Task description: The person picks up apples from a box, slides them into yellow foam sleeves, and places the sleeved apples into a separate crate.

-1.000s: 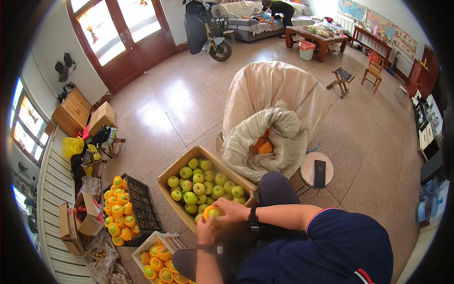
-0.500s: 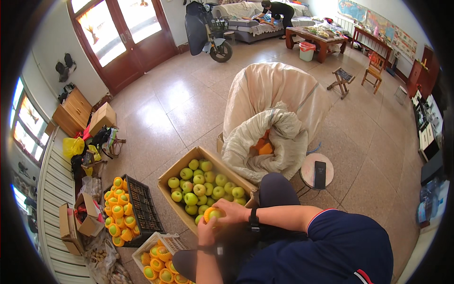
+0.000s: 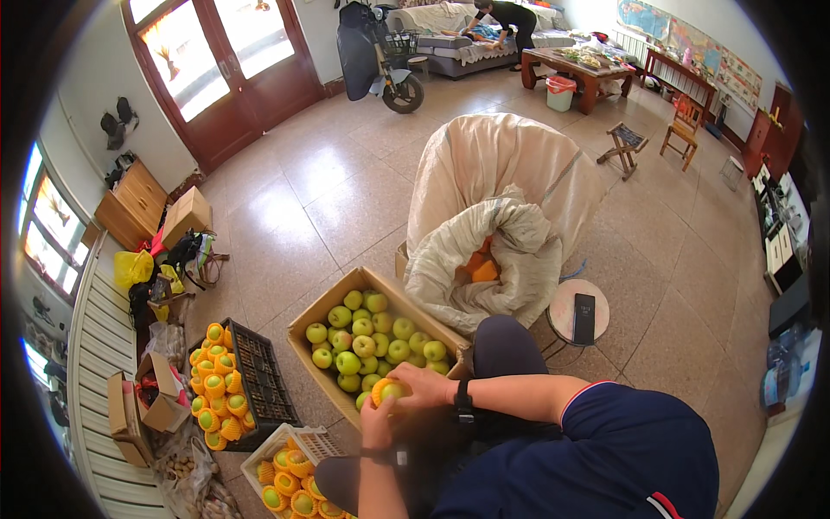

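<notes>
Over the near edge of a cardboard box (image 3: 322, 378) full of loose green apples (image 3: 364, 346), my two hands meet around one apple (image 3: 391, 391) partly covered by a yellow-orange foam net. My left hand (image 3: 375, 422) grips it from the left and below. From the right, my right hand (image 3: 421, 385) has its fingers closed on the same apple. Just left of my knee stands a white crate (image 3: 324, 442) with netted apples in it. A black crate (image 3: 268, 381) farther left also bears netted apples. Beyond the box, a big whitish woven sack (image 3: 484, 233) shows orange foam nets (image 3: 484, 266) in its mouth.
A round stool (image 3: 566, 316) with a phone (image 3: 584, 318) stands right of my knee. Plastic bags (image 3: 194, 476) and small cartons (image 3: 162, 394) lie at the left. Farther off are a scooter (image 3: 380, 65), a folding stool (image 3: 622, 147), a low table (image 3: 588, 86) and a person bending over a sofa.
My hands and the apple stay almost in place. In the background, the person at the sofa has shifted slightly.
</notes>
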The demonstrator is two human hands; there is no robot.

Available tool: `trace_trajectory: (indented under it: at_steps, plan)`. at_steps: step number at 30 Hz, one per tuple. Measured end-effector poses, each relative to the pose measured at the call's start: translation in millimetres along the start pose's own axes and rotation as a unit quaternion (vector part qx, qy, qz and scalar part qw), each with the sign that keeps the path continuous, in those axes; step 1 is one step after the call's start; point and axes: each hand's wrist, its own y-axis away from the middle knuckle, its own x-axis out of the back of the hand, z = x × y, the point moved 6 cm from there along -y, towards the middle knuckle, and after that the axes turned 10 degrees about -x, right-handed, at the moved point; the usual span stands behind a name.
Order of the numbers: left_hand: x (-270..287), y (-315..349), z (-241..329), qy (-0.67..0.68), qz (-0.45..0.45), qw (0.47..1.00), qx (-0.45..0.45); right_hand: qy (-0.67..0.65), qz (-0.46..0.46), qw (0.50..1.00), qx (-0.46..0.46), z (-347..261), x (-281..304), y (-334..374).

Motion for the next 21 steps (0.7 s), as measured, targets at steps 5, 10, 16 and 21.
trace_trajectory:
  at_steps: [5, 10, 16, 21]
  plan:
    - [7.1, -0.8, -4.7, 0.0, 0.001, 1.0, -0.003, -0.001, -0.003, 1.0, 0.006, -2.9, -1.4, -0.3]
    - [0.1, 0.4, 0.0, -0.002, 0.0, 1.0, -0.005, 0.007, 0.023, 0.999, 0.021, -0.2, -0.5, -0.2]
    - [4.3, -0.3, -3.4, -0.002, 0.002, 1.0, -0.002, 0.0, 0.006, 1.0, 0.01, -1.4, -1.3, -0.2]
    - [1.3, 0.6, -0.6, -0.006, 0.011, 1.0, -0.005, 0.005, 0.019, 1.0, 0.021, -2.9, 0.7, 1.2]
